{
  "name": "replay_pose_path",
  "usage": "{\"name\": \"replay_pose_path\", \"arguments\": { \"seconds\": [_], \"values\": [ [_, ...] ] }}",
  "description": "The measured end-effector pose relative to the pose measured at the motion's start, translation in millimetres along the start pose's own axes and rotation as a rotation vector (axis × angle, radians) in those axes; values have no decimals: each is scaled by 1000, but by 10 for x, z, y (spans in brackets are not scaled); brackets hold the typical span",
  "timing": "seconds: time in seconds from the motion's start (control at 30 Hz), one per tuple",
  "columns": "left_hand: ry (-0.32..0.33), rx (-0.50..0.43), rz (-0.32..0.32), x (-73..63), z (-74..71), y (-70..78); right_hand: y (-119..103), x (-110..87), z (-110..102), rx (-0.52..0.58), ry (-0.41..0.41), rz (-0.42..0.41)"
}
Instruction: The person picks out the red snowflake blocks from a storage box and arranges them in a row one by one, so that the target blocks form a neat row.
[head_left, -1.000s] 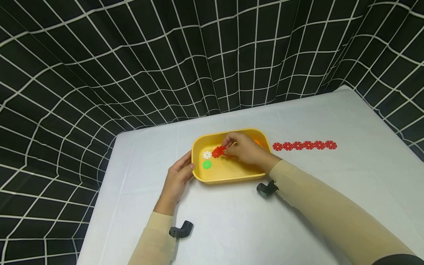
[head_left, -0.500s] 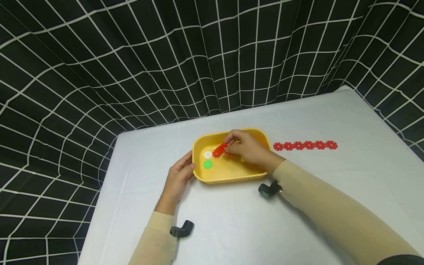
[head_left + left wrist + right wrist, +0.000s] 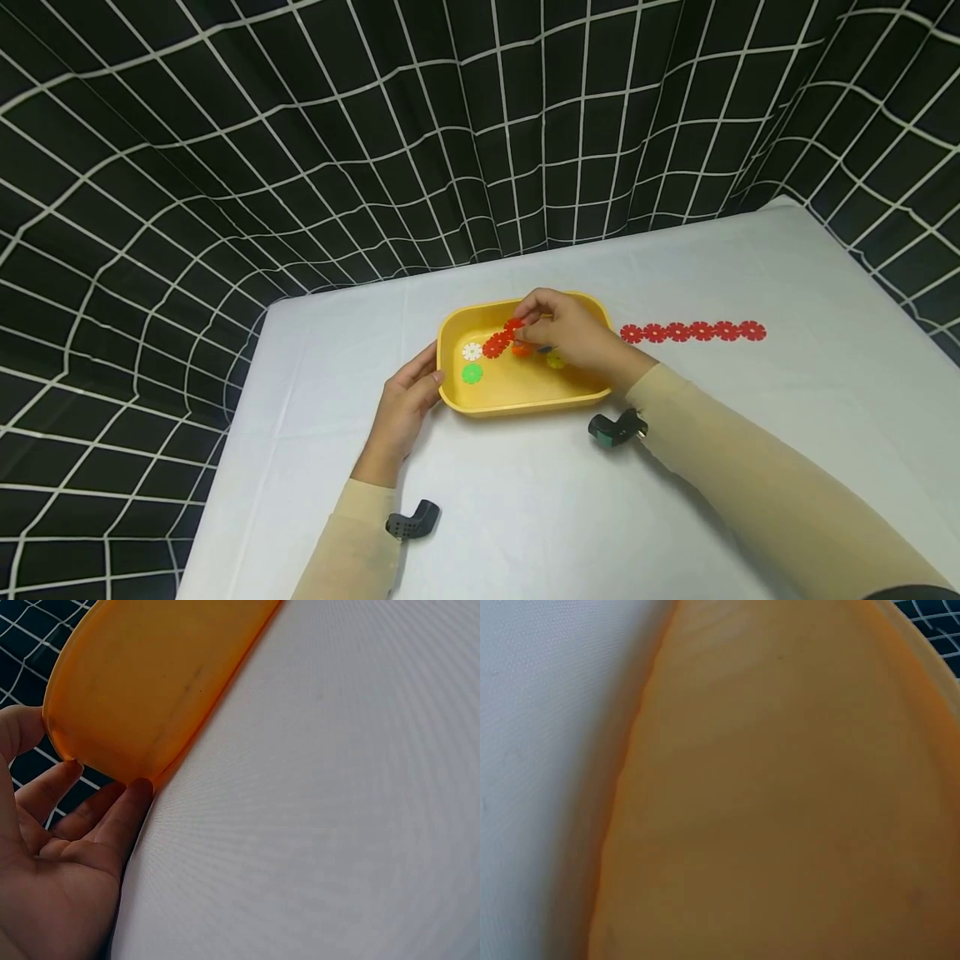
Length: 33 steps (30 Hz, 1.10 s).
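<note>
A yellow plastic bin (image 3: 480, 407) sits on the white table. My left hand (image 3: 405, 404) holds its left end; in the left wrist view the bent fingers (image 3: 120, 817) meet the outer wall, with a digit at the rim. Inside the bin, my right hand (image 3: 562, 329) pinches the upper end of a short slanting chain of red snowflake discs (image 3: 495, 344). Beside that chain lie a white snowflake disc (image 3: 472, 352) and a green snowflake disc (image 3: 472, 373). Under the right hand show an orange piece (image 3: 522, 351) and a yellow disc (image 3: 555, 359). The right wrist view shows only bin wall (image 3: 765, 787).
A straight row of several red snowflake discs (image 3: 690, 332) lies on the table (image 3: 510, 500) right of the bin. A black curtain with white grid lines (image 3: 375, 150) hangs behind and at the sides. Each sleeve carries a small black wrist camera (image 3: 414, 521).
My right hand has shifted slightly right and up, drawing the upper end of the red disc chain along. The orange and yellow pieces beneath show more. The left hand stays at the bin.
</note>
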<state>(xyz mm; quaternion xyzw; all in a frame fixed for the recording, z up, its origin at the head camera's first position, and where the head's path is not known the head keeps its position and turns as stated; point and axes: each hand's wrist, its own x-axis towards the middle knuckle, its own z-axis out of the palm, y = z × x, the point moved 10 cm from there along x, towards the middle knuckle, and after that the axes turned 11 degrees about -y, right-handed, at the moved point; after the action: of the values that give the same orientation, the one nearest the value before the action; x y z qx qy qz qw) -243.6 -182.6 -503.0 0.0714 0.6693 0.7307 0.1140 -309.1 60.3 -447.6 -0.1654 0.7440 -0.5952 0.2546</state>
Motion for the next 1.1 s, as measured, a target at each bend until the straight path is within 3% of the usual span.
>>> {"name": "replay_pose_path", "arguments": {
  "seconds": [0.33, 1.1],
  "values": [
    [-5, -15, 12, -10, 4, 9, -74, -184, -141, 65, 18, -52],
    [-2, -3, 1, 3, 2, -5, 9, -781, -651, -29, 162, -30]
  ]
}}
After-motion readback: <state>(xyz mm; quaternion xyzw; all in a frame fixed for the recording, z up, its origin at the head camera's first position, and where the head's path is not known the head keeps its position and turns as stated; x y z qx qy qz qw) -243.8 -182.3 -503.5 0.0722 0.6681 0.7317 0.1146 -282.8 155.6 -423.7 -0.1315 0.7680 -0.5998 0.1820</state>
